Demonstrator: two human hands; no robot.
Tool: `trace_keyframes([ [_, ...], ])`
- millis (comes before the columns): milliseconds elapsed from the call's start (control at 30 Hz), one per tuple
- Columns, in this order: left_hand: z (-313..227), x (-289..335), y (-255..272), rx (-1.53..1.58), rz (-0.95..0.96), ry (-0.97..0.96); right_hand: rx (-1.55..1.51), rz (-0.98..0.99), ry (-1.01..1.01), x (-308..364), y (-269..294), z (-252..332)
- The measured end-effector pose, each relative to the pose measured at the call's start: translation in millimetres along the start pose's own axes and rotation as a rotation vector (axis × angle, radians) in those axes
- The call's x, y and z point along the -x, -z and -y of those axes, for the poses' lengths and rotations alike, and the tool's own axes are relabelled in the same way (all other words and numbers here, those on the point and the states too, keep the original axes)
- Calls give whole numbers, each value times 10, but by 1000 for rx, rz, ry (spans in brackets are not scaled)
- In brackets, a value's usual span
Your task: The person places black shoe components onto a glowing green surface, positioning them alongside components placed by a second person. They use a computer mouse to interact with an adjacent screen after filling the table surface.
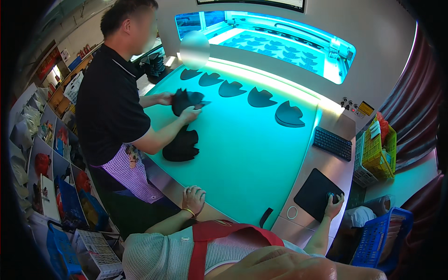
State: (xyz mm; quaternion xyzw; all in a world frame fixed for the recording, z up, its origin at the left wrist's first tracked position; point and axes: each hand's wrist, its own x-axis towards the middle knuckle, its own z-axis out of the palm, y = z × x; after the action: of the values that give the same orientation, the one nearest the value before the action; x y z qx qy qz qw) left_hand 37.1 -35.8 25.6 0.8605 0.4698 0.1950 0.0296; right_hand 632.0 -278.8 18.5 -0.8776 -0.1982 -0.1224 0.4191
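Observation:
At the near left edge of the green-lit table [233,172], my left hand [193,199] rests with its fingers curled in; I see nothing held in it. My right hand [333,206] is closed over a dark computer mouse [330,195], which sits on a black mouse pad [317,192]. Above the pad lies a black keyboard [332,143], untouched. A small dark curved strip [266,217] is on the table's near edge, between my two hands and apart from both.
To the left, a co-worker [112,102] holds dark cut pieces [185,101] above a dark stack [181,147]. Several stacks of notched pieces [232,88] line the far side, before a lit machine window [275,46]. Baskets [380,149] stand at right, and shelves [46,158] at left.

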Motion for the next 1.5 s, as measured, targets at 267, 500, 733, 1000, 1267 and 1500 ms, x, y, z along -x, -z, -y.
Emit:
trace_keyframes([
  [267, -13, 59, -16, 18, -5, 7, 21, 1, 19, -6, 56, -7],
  [500, 3, 206, -85, -62, 14, 20, -15, 23, 15, 60, 42, -147],
  [733, 314, -321, -124, 138, -75, 86, -428, -145, -81, -366, -4, -664],
  [1000, 2545, -1657, 138, 311, -15, 655, -266, 186, 243, 382, -694, 1502],
  [1267, 2766, -2371, -146, 326, 571, 734, -552, 1194, -212, 2458, -2356, 3420],
  [1500, 2169, -2191, -86, 261, 527, 331, -264, 1143, -221, 2762, -3109, 4584],
])
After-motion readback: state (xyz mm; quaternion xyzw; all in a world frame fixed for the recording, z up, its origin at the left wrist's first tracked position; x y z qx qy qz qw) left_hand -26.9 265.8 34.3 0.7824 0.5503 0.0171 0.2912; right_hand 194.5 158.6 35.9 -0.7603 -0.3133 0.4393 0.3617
